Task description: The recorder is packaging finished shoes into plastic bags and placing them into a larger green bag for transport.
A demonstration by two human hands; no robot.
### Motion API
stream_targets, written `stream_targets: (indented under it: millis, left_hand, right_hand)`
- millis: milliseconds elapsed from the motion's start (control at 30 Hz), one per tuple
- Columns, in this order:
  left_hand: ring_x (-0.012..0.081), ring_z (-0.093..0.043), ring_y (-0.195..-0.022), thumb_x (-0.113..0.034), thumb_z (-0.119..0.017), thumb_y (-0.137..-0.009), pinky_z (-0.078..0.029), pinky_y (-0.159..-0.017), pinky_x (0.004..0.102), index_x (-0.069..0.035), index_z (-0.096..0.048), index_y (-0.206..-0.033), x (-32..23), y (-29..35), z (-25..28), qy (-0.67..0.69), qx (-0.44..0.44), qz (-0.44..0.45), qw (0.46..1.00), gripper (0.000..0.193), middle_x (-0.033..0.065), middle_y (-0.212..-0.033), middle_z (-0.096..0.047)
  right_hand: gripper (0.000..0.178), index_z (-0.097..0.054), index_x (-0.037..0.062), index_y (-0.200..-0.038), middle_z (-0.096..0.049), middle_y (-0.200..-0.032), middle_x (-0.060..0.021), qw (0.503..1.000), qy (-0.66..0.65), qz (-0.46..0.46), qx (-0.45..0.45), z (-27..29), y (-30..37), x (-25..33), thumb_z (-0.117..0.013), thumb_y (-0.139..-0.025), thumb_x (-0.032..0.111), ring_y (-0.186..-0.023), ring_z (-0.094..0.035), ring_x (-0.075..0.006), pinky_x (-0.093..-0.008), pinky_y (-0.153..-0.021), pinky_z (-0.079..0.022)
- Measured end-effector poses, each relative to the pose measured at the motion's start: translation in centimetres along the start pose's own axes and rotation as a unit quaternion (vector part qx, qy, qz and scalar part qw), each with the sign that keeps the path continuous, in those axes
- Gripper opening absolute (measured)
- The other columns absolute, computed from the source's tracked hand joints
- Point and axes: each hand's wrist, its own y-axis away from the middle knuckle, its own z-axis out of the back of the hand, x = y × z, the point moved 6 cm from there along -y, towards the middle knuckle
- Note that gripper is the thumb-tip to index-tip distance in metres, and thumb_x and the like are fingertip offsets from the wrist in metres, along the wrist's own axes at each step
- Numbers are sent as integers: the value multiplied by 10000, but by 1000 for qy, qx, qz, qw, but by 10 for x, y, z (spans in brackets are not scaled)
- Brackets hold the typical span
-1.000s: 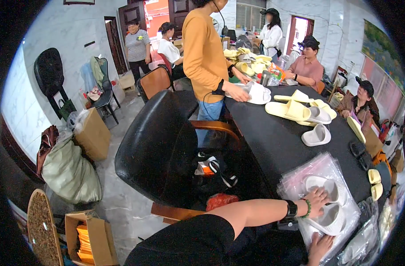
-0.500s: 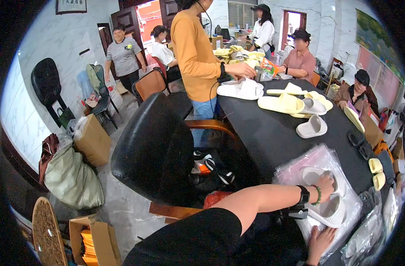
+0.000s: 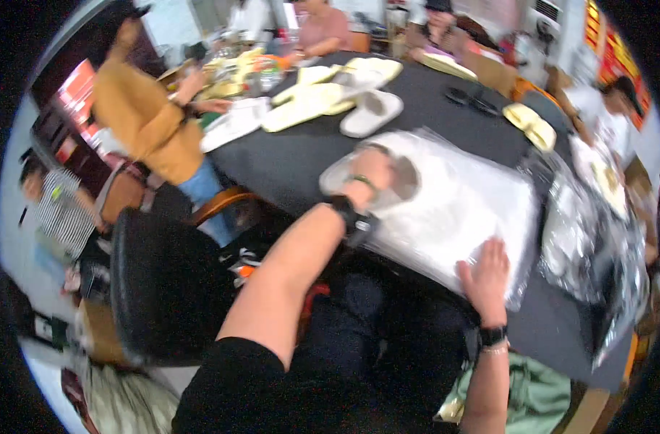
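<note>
My left hand [image 3: 373,173], blurred by motion, is closed on a pair of light grey slide slippers [image 3: 335,177] at the left end of a stack of clear plastic bags [image 3: 456,206]. Its fingertips are hidden among the slippers. Flat on the near right part of the stack lies my right hand [image 3: 487,278], fingers spread and holding nothing. Both wrists wear dark bands, and the left one also has a green bead bracelet.
Yellow slippers [image 3: 301,106], a loose grey slipper [image 3: 372,113] and white slippers [image 3: 236,123] lie farther along the black table [image 3: 431,108]. Bagged slippers [image 3: 572,231] sit at right. A black chair [image 3: 171,286] stands left. A person in orange [image 3: 145,123] and several others are around the table.
The view has swung to the right. My left hand and the grey slippers have shifted toward the left end of the bag stack. My right hand now lies on bags away from the slippers.
</note>
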Motion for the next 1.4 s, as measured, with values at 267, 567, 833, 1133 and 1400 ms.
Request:
stream_targets:
  millis: [267, 567, 833, 1133, 1400]
  left_hand:
    - [372, -616, -831, -347, -662, -792, -494, -775, 464, -9, -706, -748, 2, -5, 52, -119, -77, -63, 988, 344, 225, -844, -634]
    - [362, -637, -810, -325, -707, -731, -500, -771, 457, -16, -715, -744, -146, -10, 31, 0, -73, -271, 960, 309, 202, -773, -641]
    - [350, -646, -859, -373, -677, -781, -497, -820, 445, -28, -739, -811, -170, -4, -60, -33, -34, -213, 976, 351, 189, -864, -674]
    - [361, -647, -788, -352, -683, -765, -506, -792, 432, -8, -711, -766, -127, -11, -37, -36, 75, -216, 973, 344, 207, -800, -656]
    - [350, -619, -901, -314, -659, -778, -503, -783, 462, -92, -730, -876, -12, -85, 127, -195, -64, -104, 973, 253, 183, -939, -646]
  right_hand:
    - [842, -331, -109, -1409, -309, -1493, -279, 999, -4, 1, -47, 21, 7, 0, -519, -896, 532, -1423, -237, -397, -482, -1162, -172]
    - [855, -344, -119, -1400, -300, -1500, -275, 999, -11, 10, -33, 17, 9, 2, -490, -899, 558, -1427, -226, -397, -476, -1165, -168]
    - [854, -336, -120, -1400, -305, -1495, -281, 999, -9, 15, -27, 19, 7, 9, -520, -891, 541, -1429, -226, -390, -473, -1165, -160]
    - [846, -322, -118, -1410, -294, -1501, -278, 1000, -25, 7, -11, 15, 5, 7, -538, -889, 513, -1433, -215, -385, -470, -1170, -144]
    - [826, -321, -106, -1413, -292, -1503, -274, 999, -28, 20, -27, 20, 9, 9, -546, -889, 492, -1433, -216, -384, -469, -1171, -149]
